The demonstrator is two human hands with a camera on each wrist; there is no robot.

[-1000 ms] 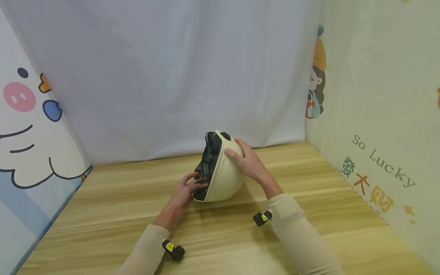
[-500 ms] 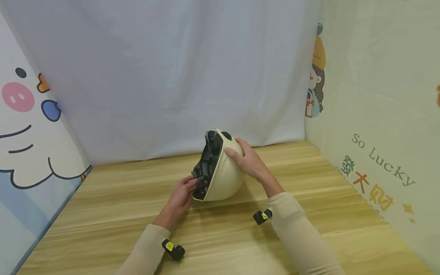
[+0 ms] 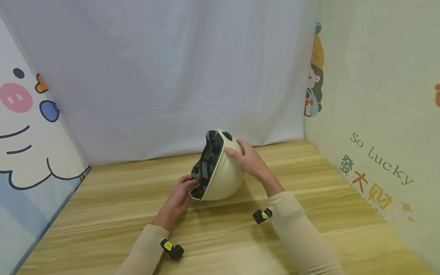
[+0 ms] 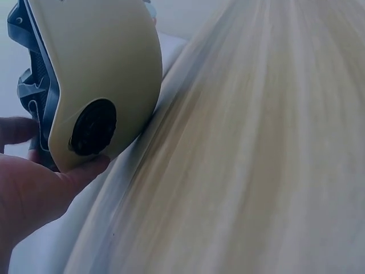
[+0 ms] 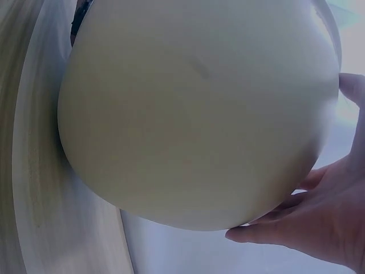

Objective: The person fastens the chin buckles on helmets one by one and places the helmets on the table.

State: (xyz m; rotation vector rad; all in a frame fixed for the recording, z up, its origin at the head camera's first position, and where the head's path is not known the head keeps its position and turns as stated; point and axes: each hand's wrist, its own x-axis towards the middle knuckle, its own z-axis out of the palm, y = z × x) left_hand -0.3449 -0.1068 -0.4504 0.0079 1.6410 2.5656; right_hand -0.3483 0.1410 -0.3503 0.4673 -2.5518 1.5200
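Observation:
A cream helmet (image 3: 227, 179) stands tilted on the wooden table, its hollow side facing left. Black lining and straps (image 3: 207, 160) fill the opening. My left hand (image 3: 179, 193) grips the lower rim, fingers on the lining side. In the left wrist view, its thumb (image 4: 88, 169) lies along the shell just below a round black piece (image 4: 93, 128). My right hand (image 3: 252, 160) holds the shell from the upper right, thumb and fingers spread over the dome. Seen from the right wrist, the smooth shell (image 5: 194, 125) hides the lining.
The wooden table (image 3: 113, 206) runs back to a grey-white curtain (image 3: 192, 76). A cartoon-printed panel (image 3: 27, 137) stands on the left, and a pale wall (image 3: 378, 95) with lettering on the right. Small black cameras sit at both sleeves.
My left fingers, spread over the lining a second ago, have drawn back and closed at the lower rim. A strap there has shifted. The right hand keeps its hold, and the helmet has barely moved.

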